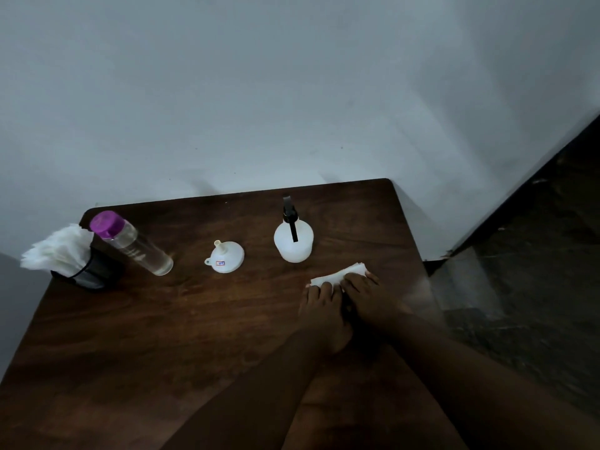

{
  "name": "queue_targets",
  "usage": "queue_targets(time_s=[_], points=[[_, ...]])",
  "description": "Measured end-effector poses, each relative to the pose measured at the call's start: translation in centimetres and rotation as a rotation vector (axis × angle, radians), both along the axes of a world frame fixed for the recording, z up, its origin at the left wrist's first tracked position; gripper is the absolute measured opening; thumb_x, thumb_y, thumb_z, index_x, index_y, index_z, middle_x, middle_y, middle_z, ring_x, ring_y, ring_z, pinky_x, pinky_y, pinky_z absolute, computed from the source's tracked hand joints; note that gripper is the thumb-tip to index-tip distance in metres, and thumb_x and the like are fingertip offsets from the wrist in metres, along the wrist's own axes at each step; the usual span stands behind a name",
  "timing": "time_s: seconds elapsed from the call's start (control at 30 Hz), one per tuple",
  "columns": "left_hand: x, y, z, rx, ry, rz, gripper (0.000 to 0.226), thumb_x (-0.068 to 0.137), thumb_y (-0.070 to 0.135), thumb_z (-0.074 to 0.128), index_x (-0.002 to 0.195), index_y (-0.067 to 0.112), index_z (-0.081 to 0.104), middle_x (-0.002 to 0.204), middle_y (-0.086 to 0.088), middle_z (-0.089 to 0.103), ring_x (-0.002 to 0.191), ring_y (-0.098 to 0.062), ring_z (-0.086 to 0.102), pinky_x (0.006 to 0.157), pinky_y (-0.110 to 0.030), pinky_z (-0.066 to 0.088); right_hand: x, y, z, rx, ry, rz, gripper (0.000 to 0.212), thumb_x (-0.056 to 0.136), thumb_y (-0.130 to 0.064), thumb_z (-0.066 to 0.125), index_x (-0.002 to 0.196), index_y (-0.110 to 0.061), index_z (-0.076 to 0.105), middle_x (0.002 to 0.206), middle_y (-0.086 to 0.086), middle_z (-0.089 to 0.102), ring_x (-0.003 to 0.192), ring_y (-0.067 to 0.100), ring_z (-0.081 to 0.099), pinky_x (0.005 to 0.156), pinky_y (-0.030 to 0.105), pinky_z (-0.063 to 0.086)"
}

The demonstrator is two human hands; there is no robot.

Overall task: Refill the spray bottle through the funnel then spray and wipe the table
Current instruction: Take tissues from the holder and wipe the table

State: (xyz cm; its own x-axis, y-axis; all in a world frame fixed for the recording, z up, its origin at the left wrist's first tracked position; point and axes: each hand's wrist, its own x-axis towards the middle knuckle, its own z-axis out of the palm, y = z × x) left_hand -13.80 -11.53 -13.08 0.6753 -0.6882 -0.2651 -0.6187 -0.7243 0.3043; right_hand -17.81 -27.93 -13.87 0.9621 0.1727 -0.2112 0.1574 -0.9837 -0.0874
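A white spray bottle (pixel 293 239) with a black trigger head stands upright at the back of the dark wooden table (pixel 162 319). A white funnel (pixel 226 256) lies upside down to its left. A folded white tissue (pixel 337 275) lies flat on the table in front of the spray bottle. My left hand (pixel 321 306) and my right hand (pixel 368 298) sit side by side, fingers pressing down on the tissue's near edge. A clear water bottle (pixel 136 245) with a purple cap stands further left.
A black holder (pixel 89 271) stuffed with white tissues (pixel 58 248) stands at the back left corner. A pale wall runs behind the table. The table's right edge drops to a dark floor (pixel 535 287).
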Motion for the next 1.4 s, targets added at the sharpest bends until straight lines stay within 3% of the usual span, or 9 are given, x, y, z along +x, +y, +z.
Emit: queue_targets(time_s=[0.07,0.17,0.27,0.6,0.77,0.93,1.07,1.2,1.4], points=[[-0.3,-0.7,-0.1,0.018,-0.024,-0.05,0.076,0.092,0.052,0.044,0.156,0.014,0.027,0.157,-0.011,0.034,0.146,-0.034,0.028,0.126,-0.05,0.006,-0.9,-0.6,-0.3,0.033,0.011,-0.038,0.054,0.097,-0.024,0.056,0.145,-0.002,0.045,0.151,0.019,0.044,0.142,0.032,0.04,0.122,0.047,0.015],[-0.9,-1.3,-0.2,0.044,-0.032,-0.104,0.077,0.096,0.052,0.04,0.159,0.013,0.019,0.164,-0.013,0.023,0.153,-0.033,0.016,0.125,-0.049,-0.003,-2.3,-1.0,-0.2,0.058,0.004,-0.119,0.06,0.1,-0.035,0.028,0.151,-0.004,0.033,0.157,0.017,0.033,0.148,0.03,0.028,0.119,0.04,-0.008],[-1.3,-1.3,-0.2,0.081,-0.038,-0.154,0.078,0.097,0.052,0.039,0.161,0.014,0.015,0.167,-0.013,0.015,0.155,-0.032,0.009,0.124,-0.048,-0.008,-3.2,-0.8,0.2,0.069,0.018,-0.121,0.057,0.103,-0.029,0.038,0.152,-0.002,0.028,0.158,0.017,0.03,0.15,0.031,0.024,0.119,0.038,-0.011],[-1.1,1.8,-0.9,0.12,-0.104,-0.28,0.091,0.081,0.06,0.012,0.161,0.016,0.012,0.168,-0.013,0.012,0.156,-0.031,0.003,0.125,-0.051,-0.01,-4.9,2.5,0.5,-0.028,0.084,-0.099,0.055,0.1,-0.034,0.025,0.144,-0.006,0.04,0.144,0.017,0.044,0.128,0.034,0.041,0.109,0.044,0.037],[-0.4,4.5,-1.4,0.137,-0.116,-0.315,0.084,0.091,0.059,0.035,0.16,0.015,0.016,0.167,-0.014,0.015,0.156,-0.033,0.008,0.125,-0.054,-0.008,-4.7,6.2,2.3,-0.154,0.119,-0.055,0.052,0.102,-0.031,0.04,0.145,-0.001,0.037,0.143,0.022,0.042,0.128,0.039,0.041,0.108,0.049,0.039],[1.0,8.1,-2.1,0.11,-0.162,-0.357,0.084,0.088,0.059,0.028,0.159,0.015,0.023,0.164,-0.014,0.026,0.154,-0.034,0.019,0.122,-0.053,-0.011,-3.9,10.5,2.6,-0.287,0.141,-0.058,0.044,0.079,-0.025,0.054,0.108,0.006,0.068,0.092,0.024,0.064,0.077,0.036,0.055,0.067,0.05,0.053],[2.3,11.2,-1.4,0.113,-0.119,-0.359,0.079,0.096,0.053,0.045,0.161,0.018,0.014,0.168,-0.01,0.014,0.156,-0.028,0.005,0.124,-0.055,-0.008,-2.7,14.0,2.8,-0.351,0.105,-0.046,0.04,0.057,-0.027,0.082,0.084,0.002,0.074,0.073,0.02,0.065,0.061,0.031,0.056,0.055,0.045,0.05],[3.8,14.7,-1.3,0.112,-0.097,-0.357,0.083,0.093,0.057,0.046,0.16,0.018,0.015,0.168,-0.01,0.016,0.156,-0.028,0.006,0.124,-0.055,-0.008,-1.3,17.4,2.6,-0.358,0.109,-0.028,0.044,0.054,-0.033,0.085,0.082,-0.001,0.076,0.074,0.019,0.067,0.063,0.031,0.06,0.057,0.043,0.052],[6.6,21.0,-1.4,0.079,-0.115,-0.328,0.087,0.084,0.06,0.034,0.159,0.019,0.021,0.166,-0.01,0.022,0.155,-0.03,0.013,0.125,-0.056,-0.004,1.6,23.4,4.0,-0.374,0.106,0.036,0.048,0.079,-0.04,0.067,0.111,-0.006,0.072,0.1,0.015,0.069,0.086,0.029,0.063,0.076,0.042,0.053]])
